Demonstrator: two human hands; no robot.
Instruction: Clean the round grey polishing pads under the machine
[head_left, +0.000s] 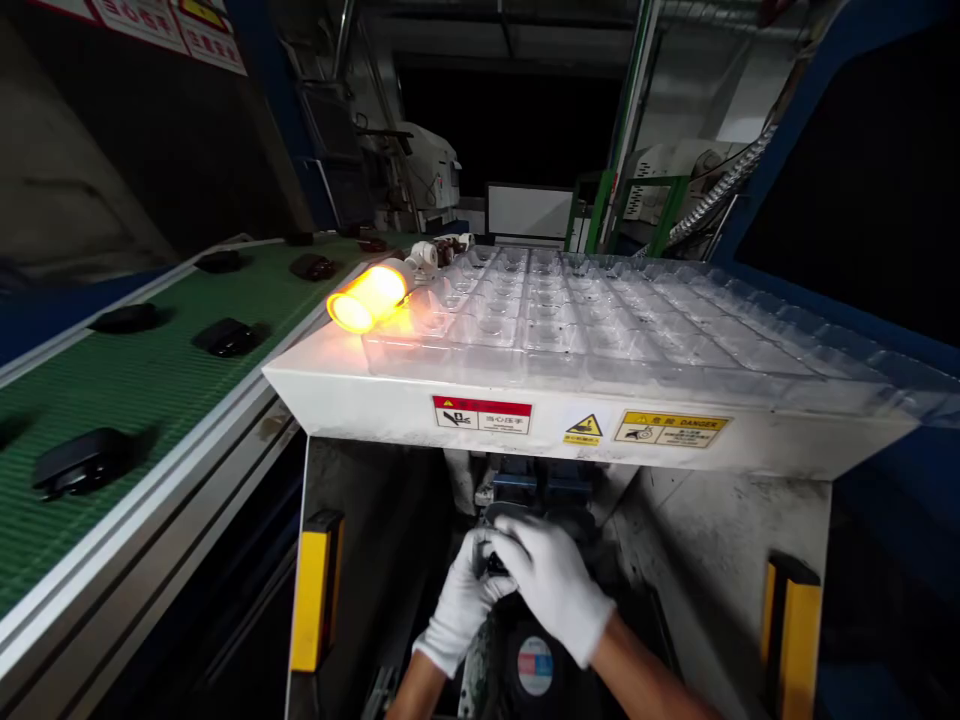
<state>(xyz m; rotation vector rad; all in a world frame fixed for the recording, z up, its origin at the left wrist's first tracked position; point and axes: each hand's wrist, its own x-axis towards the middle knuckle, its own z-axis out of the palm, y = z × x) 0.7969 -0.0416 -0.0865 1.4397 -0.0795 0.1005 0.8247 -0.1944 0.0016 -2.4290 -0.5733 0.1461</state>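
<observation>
Two hands in white gloves are down low, inside the opening under a white machine. The left hand (461,600) and the right hand (555,590) are close together, with the right one partly over the left. Both are curled shut around a small black part (496,565) that sits on a dark fixture, right above a black round piece with a red and blue sticker (535,665). I think the hands are pressing or seating this part in its place. It looks like the middle of the step, because the fingers wrap it tightly and it is not let go yet. Next, the hands would need to loosen and pull back out of the opening, clear of the machine.

Two yellow guard posts stand at the sides, one on the left (315,590) and one on the right (795,640). Just above the hands is the white table (337,385) edge with warning stickers (670,428). On top lie clear plastic trays (600,320) with many small pockets. An orange lamp (369,297) glows at the left corner. Farther left runs a green conveyor belt (150,380) carrying more black parts (79,462), well apart from each other.
</observation>
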